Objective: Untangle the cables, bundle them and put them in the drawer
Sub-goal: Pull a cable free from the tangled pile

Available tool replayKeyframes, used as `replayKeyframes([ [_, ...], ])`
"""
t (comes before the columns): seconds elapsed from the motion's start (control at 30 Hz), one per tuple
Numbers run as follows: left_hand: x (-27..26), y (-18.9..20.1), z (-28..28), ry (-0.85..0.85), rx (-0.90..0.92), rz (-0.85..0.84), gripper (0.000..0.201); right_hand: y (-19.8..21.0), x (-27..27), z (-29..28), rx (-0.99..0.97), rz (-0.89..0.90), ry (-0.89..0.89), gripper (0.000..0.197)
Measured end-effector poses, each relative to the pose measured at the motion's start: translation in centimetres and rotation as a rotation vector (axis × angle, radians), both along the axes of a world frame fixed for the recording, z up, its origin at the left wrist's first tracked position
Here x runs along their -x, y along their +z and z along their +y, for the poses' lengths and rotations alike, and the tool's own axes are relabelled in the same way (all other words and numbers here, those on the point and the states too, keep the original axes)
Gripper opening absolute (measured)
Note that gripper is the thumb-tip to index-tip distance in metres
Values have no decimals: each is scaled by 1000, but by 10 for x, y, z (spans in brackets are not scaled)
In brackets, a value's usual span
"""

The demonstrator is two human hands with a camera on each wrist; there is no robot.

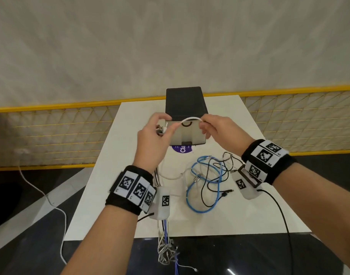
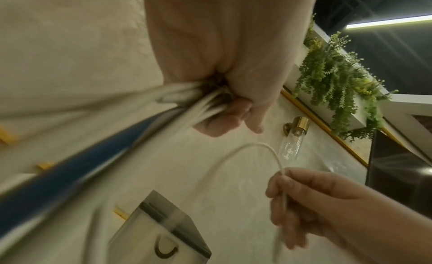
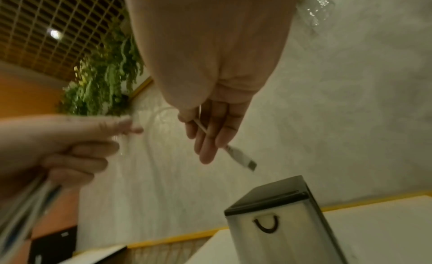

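Observation:
My left hand (image 1: 160, 126) is raised over the table and grips a bundle of white and blue cables (image 2: 182, 103) that hangs down past the table's front edge (image 1: 167, 247). A thin white cable (image 1: 190, 119) arches from that hand to my right hand (image 1: 208, 124), which pinches it between thumb and fingers (image 3: 194, 118); its white plug (image 3: 240, 156) sticks out below the right fingers. Behind both hands stands the small drawer box (image 1: 187, 108), black on top, with a dark curved handle (image 3: 266, 224) on its pale front. A tangle of blue and black cables (image 1: 208, 181) lies on the white table (image 1: 239, 215).
A purple round sticker (image 1: 182, 149) lies just in front of the box. A white cord (image 1: 51, 201) trails over the dark floor at the left. A yellow-framed mesh fence (image 1: 61, 132) runs behind the table. A black lead (image 1: 283, 215) runs from my right wrist camera.

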State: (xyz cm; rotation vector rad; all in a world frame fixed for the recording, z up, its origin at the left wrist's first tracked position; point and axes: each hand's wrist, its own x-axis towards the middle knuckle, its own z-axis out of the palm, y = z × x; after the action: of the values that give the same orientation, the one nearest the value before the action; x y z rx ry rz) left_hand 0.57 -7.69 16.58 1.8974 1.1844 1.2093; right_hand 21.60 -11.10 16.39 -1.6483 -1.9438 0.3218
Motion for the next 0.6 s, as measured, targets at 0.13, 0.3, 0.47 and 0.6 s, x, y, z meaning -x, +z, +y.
replayKeyframes([
  [0.13,13,3,-4,37,37,-116,14,2,16,-28,168,145,89,15],
  [0.3,15,8,-18,28,36,-198,10,-38,52,-77,575,35,312,6],
  [0.47,17,9,-31,17,25,-256,10,-89,86,-116,687,-237,586,14],
  [0.6,20,7,-44,6,12,-293,11,-119,107,-144,775,-396,772,21],
])
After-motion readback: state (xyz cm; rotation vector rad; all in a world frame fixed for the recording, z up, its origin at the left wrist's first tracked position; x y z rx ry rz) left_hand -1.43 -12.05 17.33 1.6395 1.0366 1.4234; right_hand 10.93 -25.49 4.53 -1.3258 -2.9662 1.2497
